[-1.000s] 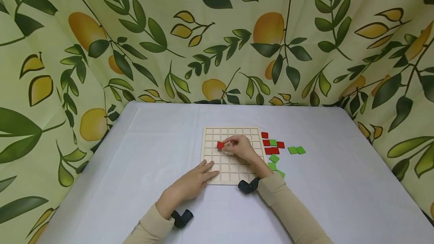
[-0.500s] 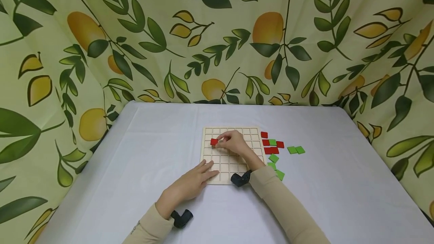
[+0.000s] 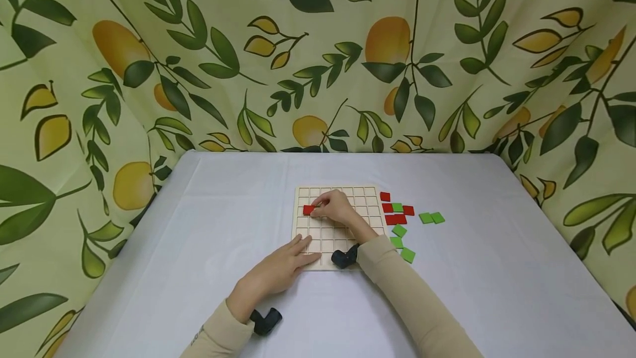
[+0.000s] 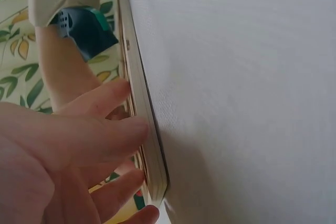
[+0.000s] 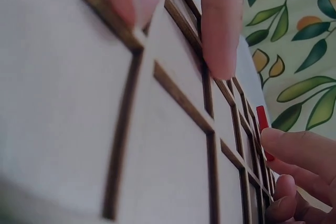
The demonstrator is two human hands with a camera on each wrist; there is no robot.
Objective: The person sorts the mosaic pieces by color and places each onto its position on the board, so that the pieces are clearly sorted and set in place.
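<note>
A pale wooden board (image 3: 327, 246) with a grid of square cells lies on the white table. Between thumb and fingers my right hand (image 3: 335, 207) pinches a small red square tile (image 3: 307, 210) over the board's left columns. That red tile (image 5: 262, 116) shows nearly edge-on in the right wrist view; whether it touches the board I cannot tell. My left hand (image 3: 279, 266) lies with spread fingers on the board's near left corner. In the left wrist view, the left hand's fingers (image 4: 118, 135) rest at the board's edge (image 4: 137, 72).
Right of the board lie loose red tiles (image 3: 395, 219) and green tiles (image 3: 408, 255). Two more green tiles (image 3: 425, 218) lie farther right. A leaf-and-fruit patterned curtain (image 3: 318, 59) stands behind the table. Each wrist wears a dark camera (image 3: 266, 321).
My right hand has moved left across the board with the red tile, from about the third column to the leftmost ones. My left hand has stayed in place.
</note>
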